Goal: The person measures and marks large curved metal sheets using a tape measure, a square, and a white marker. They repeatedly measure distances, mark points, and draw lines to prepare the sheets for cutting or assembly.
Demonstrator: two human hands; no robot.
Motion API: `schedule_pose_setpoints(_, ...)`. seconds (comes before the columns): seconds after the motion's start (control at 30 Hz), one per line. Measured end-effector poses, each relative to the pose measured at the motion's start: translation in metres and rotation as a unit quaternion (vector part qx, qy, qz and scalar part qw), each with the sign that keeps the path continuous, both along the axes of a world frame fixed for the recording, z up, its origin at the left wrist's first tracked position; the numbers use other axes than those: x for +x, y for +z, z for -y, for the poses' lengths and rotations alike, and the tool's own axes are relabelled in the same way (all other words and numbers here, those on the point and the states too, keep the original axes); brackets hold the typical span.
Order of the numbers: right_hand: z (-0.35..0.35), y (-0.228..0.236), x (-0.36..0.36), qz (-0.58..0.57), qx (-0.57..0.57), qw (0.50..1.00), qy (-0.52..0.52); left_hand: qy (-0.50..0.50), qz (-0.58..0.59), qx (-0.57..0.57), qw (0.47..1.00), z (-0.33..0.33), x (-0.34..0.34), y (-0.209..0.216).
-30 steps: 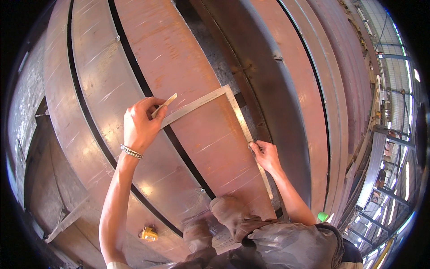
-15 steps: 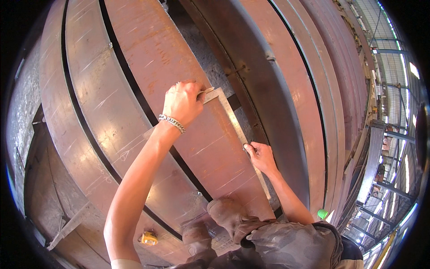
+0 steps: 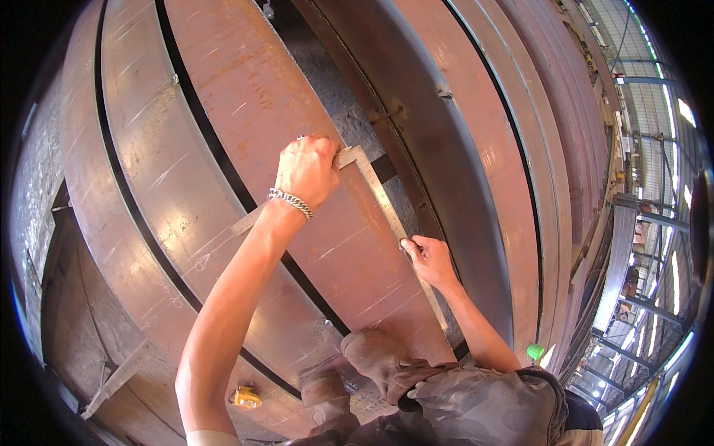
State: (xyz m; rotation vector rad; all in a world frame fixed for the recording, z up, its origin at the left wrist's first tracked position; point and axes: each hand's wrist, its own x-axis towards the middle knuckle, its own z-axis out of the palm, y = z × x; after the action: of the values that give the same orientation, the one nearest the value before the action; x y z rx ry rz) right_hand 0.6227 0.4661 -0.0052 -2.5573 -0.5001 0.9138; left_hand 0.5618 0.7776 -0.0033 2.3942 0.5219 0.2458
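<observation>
An L-shaped steel carpenter's square (image 3: 381, 195) lies on a long reddish-brown steel plate (image 3: 349, 245). One of its arms follows the plate's right edge; the other crosses under my left wrist, its end showing to the left. My left hand (image 3: 307, 167), with a chain bracelet at the wrist, is closed beside the square's corner. Its fingertips are hidden, so whatever it grips cannot be made out. Lower down, my right hand (image 3: 431, 260) pinches the square's long arm between thumb and fingers at the plate edge.
Several long steel plates (image 3: 152, 149) run alongside with dark gaps between them. Right of the square, a gap drops beside a dark steel beam (image 3: 446, 149). My boots (image 3: 375, 357) rest on the plates. A yellow tape measure (image 3: 247, 397) lies lower left; a green object (image 3: 535, 352) sits lower right.
My left hand has shifted slightly right and turned, and the thin pale piece at its fingertips is now out of sight. The right hand keeps its hold on the square.
</observation>
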Motion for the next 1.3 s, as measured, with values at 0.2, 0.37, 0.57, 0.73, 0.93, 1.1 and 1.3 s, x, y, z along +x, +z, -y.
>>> schedule_pose_setpoints(0.2,-0.003,0.004,0.001,0.009,-0.006,1.0,0.015,-0.001,-0.05,0.01,0.999,-0.007,-0.009,0.005)
schedule_pose_setpoints(0.37,-0.002,0.004,0.001,0.003,-0.03,1.0,0.007,0.012,-0.041,0.015,0.999,-0.016,-0.045,0.012)
schedule_pose_setpoints(0.57,-0.002,0.0,-0.003,0.045,-0.011,0.999,-0.012,0.022,-0.08,0.018,0.996,-0.031,-0.103,0.025)
schedule_pose_setpoints(0.73,-0.005,0.006,0.001,0.008,-0.037,0.999,0.009,0.039,-0.123,0.009,0.992,-0.044,-0.135,0.036)
schedule_pose_setpoints(0.93,-0.006,0.008,0.0,0.013,-0.025,1.0,0.014,0.031,-0.151,0.037,0.987,-0.059,-0.155,0.046)
schedule_pose_setpoints(1.1,-0.002,0.005,0.001,-0.001,-0.025,1.0,0.009,0.107,-0.109,0.032,0.988,-0.069,-0.163,0.048)
schedule_pose_setpoints(1.3,0.018,-0.009,-0.001,0.028,0.032,0.999,-0.018,0.138,-0.098,0.003,0.986,-0.069,-0.177,0.05)
